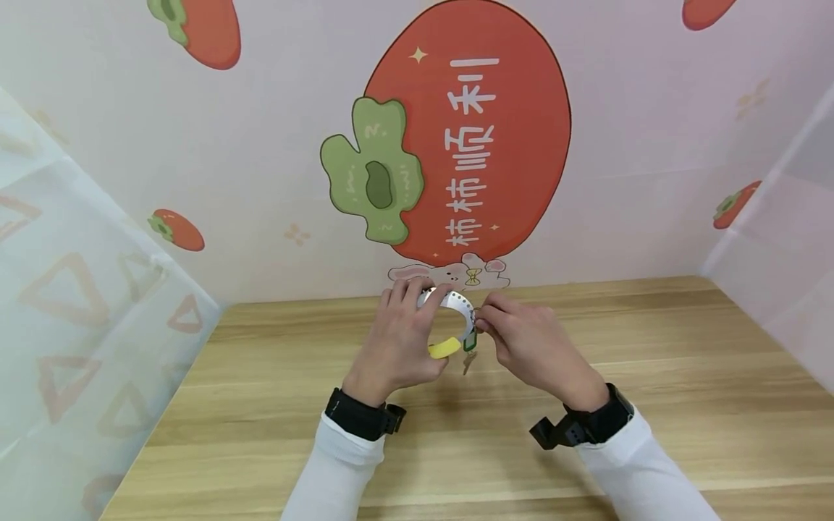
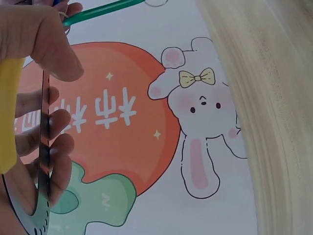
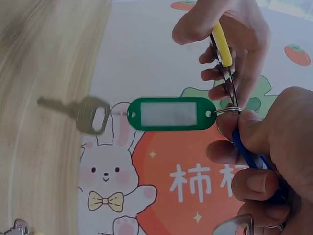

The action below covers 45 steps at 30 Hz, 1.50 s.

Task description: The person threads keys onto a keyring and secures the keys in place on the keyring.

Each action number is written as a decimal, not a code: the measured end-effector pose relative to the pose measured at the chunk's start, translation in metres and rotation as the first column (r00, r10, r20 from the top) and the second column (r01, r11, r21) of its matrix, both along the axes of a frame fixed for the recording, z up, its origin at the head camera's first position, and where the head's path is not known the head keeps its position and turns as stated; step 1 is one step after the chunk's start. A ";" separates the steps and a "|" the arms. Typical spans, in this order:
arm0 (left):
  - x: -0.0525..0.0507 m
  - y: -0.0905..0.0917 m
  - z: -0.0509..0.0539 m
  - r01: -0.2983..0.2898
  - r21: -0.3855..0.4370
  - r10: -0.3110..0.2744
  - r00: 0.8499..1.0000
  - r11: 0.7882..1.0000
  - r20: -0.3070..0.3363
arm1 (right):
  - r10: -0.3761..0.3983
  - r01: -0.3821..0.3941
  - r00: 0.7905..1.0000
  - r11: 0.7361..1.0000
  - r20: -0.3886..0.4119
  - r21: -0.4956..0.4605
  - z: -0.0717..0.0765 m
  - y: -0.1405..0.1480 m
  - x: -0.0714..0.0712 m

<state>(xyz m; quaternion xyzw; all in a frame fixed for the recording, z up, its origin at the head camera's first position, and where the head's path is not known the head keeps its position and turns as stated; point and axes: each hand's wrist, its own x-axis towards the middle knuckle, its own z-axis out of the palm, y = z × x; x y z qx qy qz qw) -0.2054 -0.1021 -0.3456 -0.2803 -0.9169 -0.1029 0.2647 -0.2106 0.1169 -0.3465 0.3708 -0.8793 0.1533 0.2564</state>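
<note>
A large metal ring (image 1: 468, 311) with a row of small holes and a yellow grip section (image 1: 445, 349) is held upright by my left hand (image 1: 399, 340), thumb below and fingers over the top. At the ring's right side my right hand (image 1: 531, 344) grips a blue key tag (image 3: 249, 155), mostly hidden by the fingers. A green key tag (image 3: 168, 113) with a white label hangs by its small split ring (image 3: 229, 110) beside the right thumb and the metal ring's edge. Below it dangles a key (image 3: 88, 113). Another key (image 3: 235, 226) shows under the right hand.
The hands are above a wooden table (image 1: 274, 434). Behind stands a white backdrop (image 1: 280, 145) printed with persimmons and a rabbit. A silver thing (image 3: 18, 228) is cut off at a corner of the right wrist view.
</note>
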 end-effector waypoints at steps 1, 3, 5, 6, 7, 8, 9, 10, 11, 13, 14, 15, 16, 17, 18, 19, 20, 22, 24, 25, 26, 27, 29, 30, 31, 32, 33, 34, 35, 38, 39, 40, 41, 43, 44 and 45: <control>0.000 0.000 -0.001 -0.003 0.002 0.003 1.000 1.000 -0.001 | -0.005 0.005 1.000 1.000 0.004 0.002 0.000 -0.001 0.000; -0.001 0.000 -0.003 -0.008 0.005 0.008 1.000 1.000 -0.006 | -0.014 0.014 1.000 1.000 0.012 0.005 -0.001 -0.002 0.000; -0.001 0.000 -0.004 -0.010 0.007 0.010 1.000 1.000 -0.016 | -0.022 0.022 1.000 1.000 0.015 0.010 -0.001 -0.002 0.000; -0.001 0.000 -0.004 -0.010 0.007 0.010 1.000 1.000 -0.021 | -0.026 0.026 1.000 1.000 0.013 0.013 -0.001 -0.003 0.000; -0.002 0.000 -0.005 -0.011 0.005 0.011 1.000 1.000 -0.027 | -0.030 0.030 1.000 0.999 0.007 0.015 -0.001 -0.003 0.000; -0.002 0.000 -0.005 -0.011 0.006 0.011 0.999 1.000 -0.031 | -0.033 0.033 0.999 0.999 0.004 0.017 -0.001 -0.003 -0.001; -0.002 0.000 -0.005 -0.011 0.006 0.012 0.999 1.000 -0.035 | -0.036 0.036 0.999 0.999 -0.001 0.018 -0.001 -0.004 -0.001; -0.002 0.000 -0.005 -0.011 0.007 0.012 0.999 1.000 -0.038 | -0.039 0.039 0.999 0.999 -0.006 0.017 -0.001 -0.004 -0.001; -0.002 0.000 -0.006 -0.012 0.008 0.012 0.999 1.000 -0.041 | -0.040 0.040 0.999 0.999 -0.010 0.017 -0.001 -0.005 -0.001; -0.002 0.000 -0.006 -0.011 0.010 0.012 0.999 1.000 -0.042 | -0.044 0.044 0.999 0.999 -0.015 0.015 -0.001 -0.005 -0.002; -0.002 0.000 -0.006 -0.010 0.010 0.011 0.999 1.000 -0.040 | -0.043 0.043 0.999 0.999 -0.011 0.012 -0.002 -0.005 -0.002; -0.002 0.000 -0.006 -0.008 0.011 0.009 0.999 1.000 -0.037 | -0.040 0.040 0.999 0.999 -0.006 0.010 -0.001 -0.005 -0.002; -0.002 -0.001 -0.005 -0.006 0.013 0.006 0.999 1.000 -0.031 | -0.035 0.035 0.999 0.999 0.003 0.007 -0.001 -0.005 -0.002; -0.002 -0.001 -0.005 -0.003 0.015 0.003 1.000 1.000 -0.024 | -0.027 0.027 1.000 1.000 0.014 0.004 -0.001 -0.004 -0.002; -0.002 -0.002 -0.004 0.001 0.018 -0.001 1.000 1.000 -0.014 | -0.019 0.019 0.999 1.000 0.028 0.002 0.000 -0.003 -0.002; -0.002 -0.003 -0.004 0.006 0.021 -0.006 1.000 1.000 -0.003 | -0.008 0.008 0.999 1.000 0.046 -0.001 0.000 -0.002 -0.002; -0.002 -0.003 -0.003 0.012 0.026 -0.013 1.000 1.000 0.011 | 0.005 -0.005 0.998 1.000 0.062 -0.001 0.001 -0.001 -0.002; -0.002 -0.005 -0.002 0.028 0.038 -0.030 0.999 0.999 0.042 | 0.036 -0.036 0.995 0.999 0.088 -0.001 0.002 0.001 -0.002; -0.002 -0.007 0.000 0.045 0.050 -0.049 0.996 0.998 0.069 | 0.065 -0.066 0.992 0.998 0.105 0.002 0.003 0.003 -0.002; -0.002 -0.007 0.001 0.053 0.057 -0.058 0.995 0.997 0.083 | 0.081 -0.082 0.991 0.997 0.108 0.003 0.004 0.004 -0.002; -0.001 -0.008 0.002 0.061 0.064 -0.067 0.993 0.996 0.097 | 0.096 -0.097 0.990 0.995 0.107 0.003 0.004 0.005 -0.002; -0.001 -0.008 0.002 0.066 0.069 -0.074 0.992 0.995 0.106 | 0.111 -0.111 0.988 0.994 0.109 -0.001 0.004 0.006 -0.002; -0.001 -0.009 0.003 0.073 0.079 -0.083 0.989 0.994 0.124 | 0.132 -0.131 0.985 0.991 0.115 -0.015 0.004 0.008 -0.002; -0.001 -0.009 0.004 0.075 0.082 -0.085 0.988 0.994 0.132 | 0.141 -0.139 0.983 0.990 0.117 -0.026 0.004 0.008 -0.002; -0.001 -0.009 0.004 0.076 0.085 -0.087 0.986 0.994 0.139 | 0.148 -0.145 0.982 0.989 0.119 -0.036 0.003 0.009 -0.002; 0.000 -0.009 0.004 0.076 0.087 -0.088 0.986 0.993 0.144 | 0.154 -0.150 0.981 0.988 0.120 -0.047 0.003 0.009 -0.002; 0.000 -0.009 0.004 0.075 0.087 -0.087 0.985 0.993 0.147 | 0.160 -0.154 0.980 0.986 0.121 -0.056 0.003 0.009 -0.002; 0.000 -0.009 0.004 0.076 0.090 -0.089 0.984 0.993 0.151 | 0.164 -0.157 0.979 0.985 0.119 -0.066 0.002 0.009 -0.002; 0.000 -0.009 0.005 0.076 0.092 -0.090 0.984 0.993 0.153 | 0.168 -0.160 0.979 0.984 0.116 -0.074 0.002 0.009 -0.002; 0.001 -0.009 0.005 0.080 0.094 -0.094 0.984 0.992 0.149 | 0.178 -0.168 0.979 0.981 0.097 -0.099 0.002 0.009 -0.002; 0.001 -0.009 0.004 0.083 0.094 -0.096 0.985 0.992 0.146 | 0.180 -0.170 0.980 0.980 0.089 -0.108 0.002 0.009 -0.002; 0.001 -0.009 0.004 0.085 0.094 -0.098 0.985 0.992 0.144 | 0.182 -0.172 0.980 0.978 0.082 -0.117 0.001 0.008 -0.002; 0.001 -0.009 0.004 0.086 0.092 -0.098 0.985 0.992 0.142 | 0.184 -0.174 0.980 0.977 0.076 -0.123 0.001 0.008 -0.003; 0.001 -0.009 0.004 0.087 0.090 -0.099 0.985 0.992 0.140 | 0.187 -0.178 0.980 0.975 0.063 -0.136 0.001 0.008 -0.003; 0.001 -0.009 0.004 0.086 0.090 -0.098 0.985 0.992 0.141 | 0.191 -0.181 0.980 0.973 0.054 -0.142 0.001 0.008 -0.003; 0.001 -0.009 0.004 0.085 0.091 -0.097 0.985 0.992 0.143 | 0.195 -0.187 0.980 0.971 0.046 -0.149 0.001 0.008 -0.004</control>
